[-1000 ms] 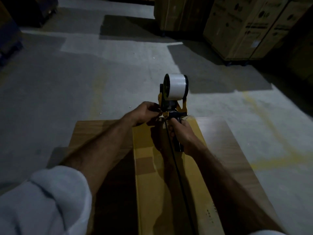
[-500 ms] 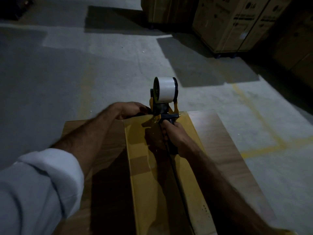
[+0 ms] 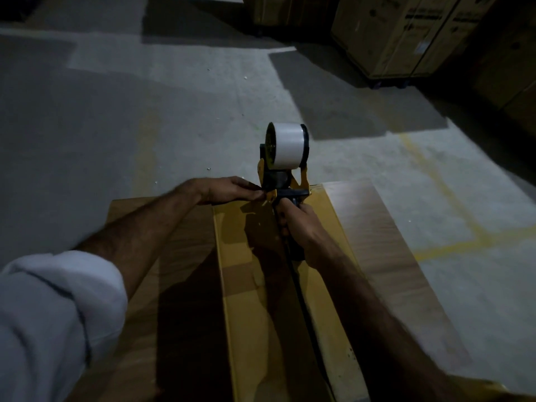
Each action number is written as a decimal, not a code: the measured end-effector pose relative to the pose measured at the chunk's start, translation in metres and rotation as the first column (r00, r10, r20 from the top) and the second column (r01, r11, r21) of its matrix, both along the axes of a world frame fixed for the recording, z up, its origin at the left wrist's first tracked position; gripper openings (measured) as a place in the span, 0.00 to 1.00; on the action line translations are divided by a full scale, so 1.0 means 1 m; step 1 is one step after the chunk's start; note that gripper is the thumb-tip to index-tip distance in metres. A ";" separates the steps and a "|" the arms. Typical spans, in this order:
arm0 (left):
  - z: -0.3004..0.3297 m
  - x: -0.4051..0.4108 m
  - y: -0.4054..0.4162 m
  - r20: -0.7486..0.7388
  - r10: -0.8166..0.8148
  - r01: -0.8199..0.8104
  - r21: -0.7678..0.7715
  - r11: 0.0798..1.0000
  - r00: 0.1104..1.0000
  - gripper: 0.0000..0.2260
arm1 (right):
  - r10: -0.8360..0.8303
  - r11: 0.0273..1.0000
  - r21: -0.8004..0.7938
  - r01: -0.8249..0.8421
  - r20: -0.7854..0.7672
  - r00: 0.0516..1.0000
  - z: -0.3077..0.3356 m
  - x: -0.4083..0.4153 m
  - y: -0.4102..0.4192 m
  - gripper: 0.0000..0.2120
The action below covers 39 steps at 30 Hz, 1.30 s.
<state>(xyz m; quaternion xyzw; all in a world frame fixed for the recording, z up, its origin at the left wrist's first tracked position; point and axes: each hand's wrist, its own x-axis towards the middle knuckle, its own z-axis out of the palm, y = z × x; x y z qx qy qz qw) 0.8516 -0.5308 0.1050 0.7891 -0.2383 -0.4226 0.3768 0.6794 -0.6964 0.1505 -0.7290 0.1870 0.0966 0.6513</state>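
A tape dispenser [image 3: 282, 175] with a black and yellow frame carries a white tape roll [image 3: 288, 147] and stands at the far edge of a long cardboard box [image 3: 261, 300]. My right hand [image 3: 301, 227] grips the dispenser's black handle. My left hand [image 3: 229, 188] reaches to the dispenser's left side, fingertips pinching at its yellow front part near the box's far edge. A dark line of tape runs down the box's top toward me. The exact thing between my left fingertips is too small to tell.
The box lies on wood-look panels [image 3: 377, 227] on a grey concrete floor [image 3: 145, 111] with yellow painted lines [image 3: 452, 221]. Large stacked cartons [image 3: 406, 33] stand at the back right. My white sleeve [image 3: 52, 320] fills the lower left.
My left hand shifted from gripping the box's far edge to pinching at the dispenser's left side. My right hand kept its hold on the handle.
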 end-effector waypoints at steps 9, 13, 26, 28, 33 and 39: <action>-0.010 -0.004 0.000 0.130 0.057 -0.052 -0.047 0.998 0.990 0.04 | -0.015 1.000 -0.027 0.016 0.023 1.000 0.002 -0.021 0.006 0.13; -0.011 -0.004 0.004 0.091 0.048 -0.034 -0.149 0.988 0.995 0.13 | -0.042 0.999 0.016 0.042 0.024 0.999 0.003 -0.034 0.009 0.13; 0.009 -0.013 0.003 0.049 0.001 0.006 -0.130 0.991 0.999 0.19 | -0.023 1.000 0.016 0.023 0.033 0.999 -0.001 -0.102 0.013 0.17; 0.012 -0.011 -0.003 0.100 -0.002 0.008 -0.063 0.998 0.995 0.19 | -0.027 1.000 0.002 0.027 0.024 0.999 -0.001 -0.102 0.014 0.15; 0.006 -0.016 -0.022 0.292 -0.063 0.007 0.189 0.982 0.954 0.35 | 0.007 0.999 -0.049 -0.006 0.020 1.000 0.001 -0.099 0.015 0.15; 0.004 -0.023 -0.019 0.468 -0.027 -0.047 0.146 0.988 0.883 0.38 | 0.026 0.999 -0.022 -0.026 0.015 1.000 0.004 -0.101 0.012 0.16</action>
